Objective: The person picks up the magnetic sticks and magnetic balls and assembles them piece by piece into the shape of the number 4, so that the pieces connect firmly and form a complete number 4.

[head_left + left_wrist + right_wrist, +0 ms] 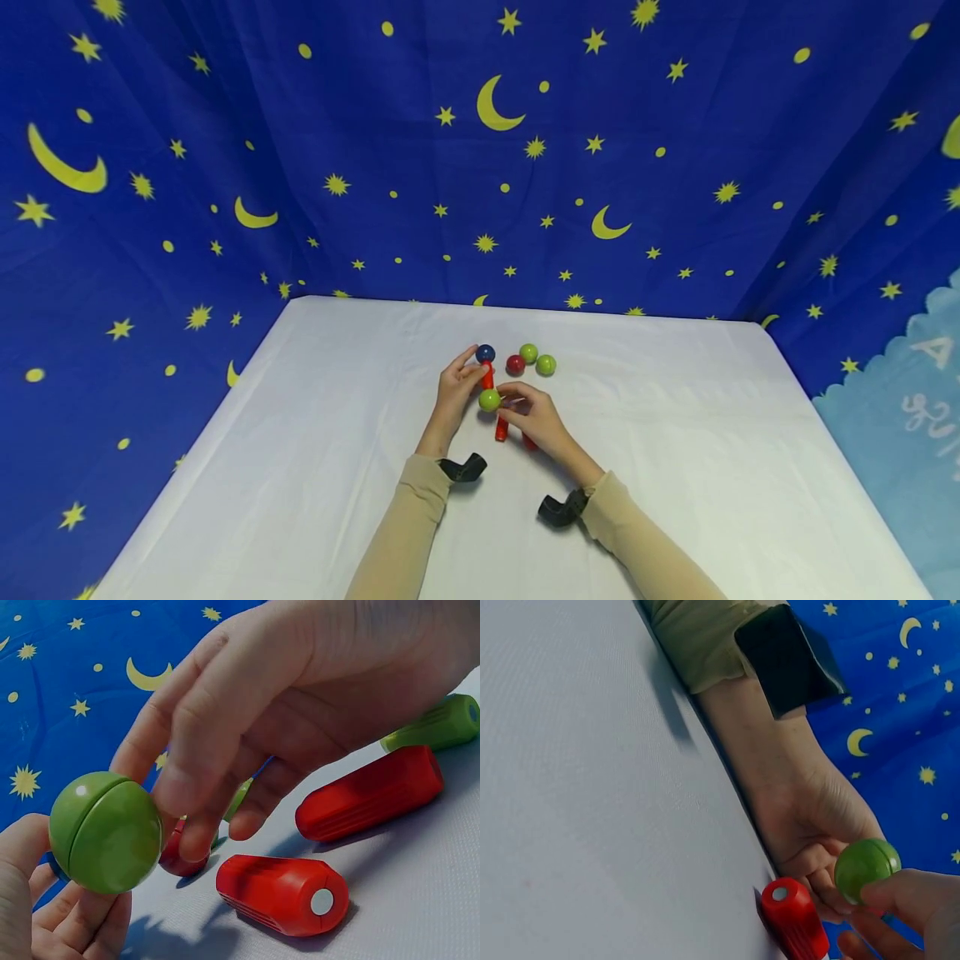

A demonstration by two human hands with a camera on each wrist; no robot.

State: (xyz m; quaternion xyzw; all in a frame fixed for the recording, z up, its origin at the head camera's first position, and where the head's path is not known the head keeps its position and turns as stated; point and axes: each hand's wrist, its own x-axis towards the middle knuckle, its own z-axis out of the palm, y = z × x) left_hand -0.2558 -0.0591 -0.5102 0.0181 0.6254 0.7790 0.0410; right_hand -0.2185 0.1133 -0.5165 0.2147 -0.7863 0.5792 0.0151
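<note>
The held green ball [109, 840] looks like smooth, glossy plastic. Meeting it, the red rod [487, 376] has a plastic sheen; below the ball, another red stick [281, 892] is satin-smooth plastic with a ridged side. Beyond it, the blue ball [485, 353] is glossy. Under it, the white desk [360, 358] wears matt, finely textured cloth; behind it hangs matt, creased cloth curtain [420, 167].

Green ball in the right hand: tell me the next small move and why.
Probably press the green ball gently against the red stick: the right hand pinches the ball at the stick's near end, the left hand holds the stick, and a blue ball sits at its far end.
</note>
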